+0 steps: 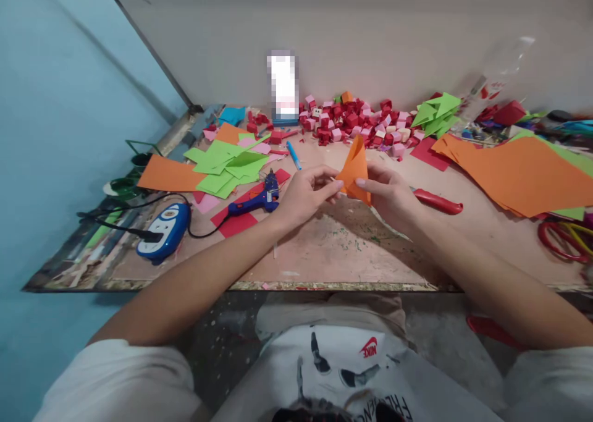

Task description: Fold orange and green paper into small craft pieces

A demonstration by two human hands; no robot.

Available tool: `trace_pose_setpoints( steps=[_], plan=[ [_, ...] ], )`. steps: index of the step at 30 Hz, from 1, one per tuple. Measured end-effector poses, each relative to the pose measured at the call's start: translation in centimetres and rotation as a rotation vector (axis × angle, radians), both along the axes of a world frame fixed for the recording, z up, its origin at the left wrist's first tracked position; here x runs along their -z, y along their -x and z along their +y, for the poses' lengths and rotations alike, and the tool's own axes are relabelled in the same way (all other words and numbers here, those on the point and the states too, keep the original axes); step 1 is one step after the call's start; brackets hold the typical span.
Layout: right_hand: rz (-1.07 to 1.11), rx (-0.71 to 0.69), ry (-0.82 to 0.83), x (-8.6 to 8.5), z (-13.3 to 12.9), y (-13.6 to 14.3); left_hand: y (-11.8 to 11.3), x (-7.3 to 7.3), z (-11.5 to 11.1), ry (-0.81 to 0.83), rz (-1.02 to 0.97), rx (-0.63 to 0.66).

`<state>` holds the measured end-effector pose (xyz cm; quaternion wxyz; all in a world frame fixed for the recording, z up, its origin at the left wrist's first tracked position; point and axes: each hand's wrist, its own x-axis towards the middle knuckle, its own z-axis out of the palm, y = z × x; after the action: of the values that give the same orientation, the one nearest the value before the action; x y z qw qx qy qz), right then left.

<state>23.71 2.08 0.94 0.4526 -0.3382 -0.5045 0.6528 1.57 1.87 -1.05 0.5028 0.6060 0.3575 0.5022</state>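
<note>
Between my two hands, just above the table, is a folded piece of orange paper (pixel 356 170) with a pointed top. My left hand (pixel 311 190) pinches its left edge between thumb and fingers. On the other side, my right hand (pixel 390 193) grips the right edge, its thumb lying on the front face. The fingers behind the paper are partly hidden. Left of my left hand lies a blue hot glue gun (pixel 259 201) on red paper. A red-handled tool (pixel 439 201) rests beside my right hand, its other end hidden behind that hand.
Small red and pink folded paper cubes (pixel 352 119) are heaped along the back. Green paper pieces (pixel 227 162) lie at the left, orange sheets (pixel 514 172) at the right. A blue power strip (pixel 164 230) with a black cord, red-handled scissors (pixel 560 240) and a plastic bottle (pixel 498 79) are around.
</note>
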Motion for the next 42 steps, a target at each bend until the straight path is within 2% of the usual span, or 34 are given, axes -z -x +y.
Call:
trace_pose_setpoints(
  steps=[6, 10, 15, 25, 42],
  plan=[
    [-0.098, -0.051, 0.049, 1.5, -0.1, -0.1, 0.1, -0.2, -0.1, -0.113, 0.06, -0.101],
    [-0.081, -0.022, 0.077, 1.7, -0.2, 0.1, -0.1, -0.2, -0.1, -0.108, 0.067, -0.144],
    [-0.079, -0.022, 0.064, 1.3, -0.5, 0.1, -0.2, -0.2, -0.5, 0.003, 0.121, -0.084],
    [-0.142, 0.039, 0.042, 2.0, -0.5, 0.0, 0.0, -0.5, -0.8, -0.091, 0.182, -0.003],
    [-0.145, 0.084, -0.027, 2.4, -0.6, -0.1, -0.1, -0.7, -1.4, -0.123, 0.17, -0.012]
  ],
)
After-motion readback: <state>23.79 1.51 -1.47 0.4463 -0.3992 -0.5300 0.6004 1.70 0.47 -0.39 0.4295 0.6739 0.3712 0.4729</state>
